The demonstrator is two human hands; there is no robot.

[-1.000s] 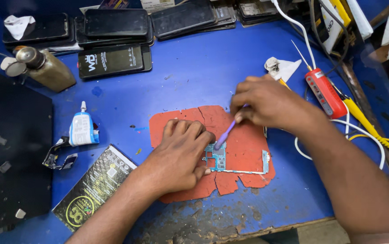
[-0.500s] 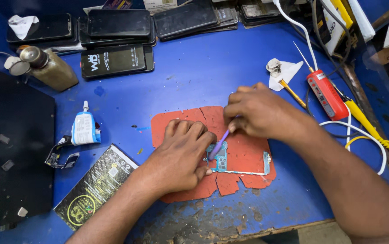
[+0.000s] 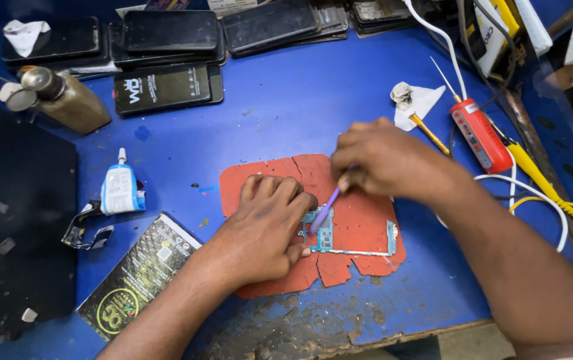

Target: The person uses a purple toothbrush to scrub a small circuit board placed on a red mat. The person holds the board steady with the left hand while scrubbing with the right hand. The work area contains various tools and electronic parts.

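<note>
Showing two hands: left hand (image 3: 270,230), right hand (image 3: 383,157). Lying on one cracked red mat (image 3: 366,220): one circuit board (image 3: 353,240). Touching it: one purple tool (image 3: 326,208). Lining the table's (image 3: 300,113) far edge: at least five dark phones (image 3: 166,87). Resting toward the left edge: one brass bottle (image 3: 66,100), one glue tube (image 3: 120,190). Lying near the right edge: one red tester (image 3: 480,137).
</note>
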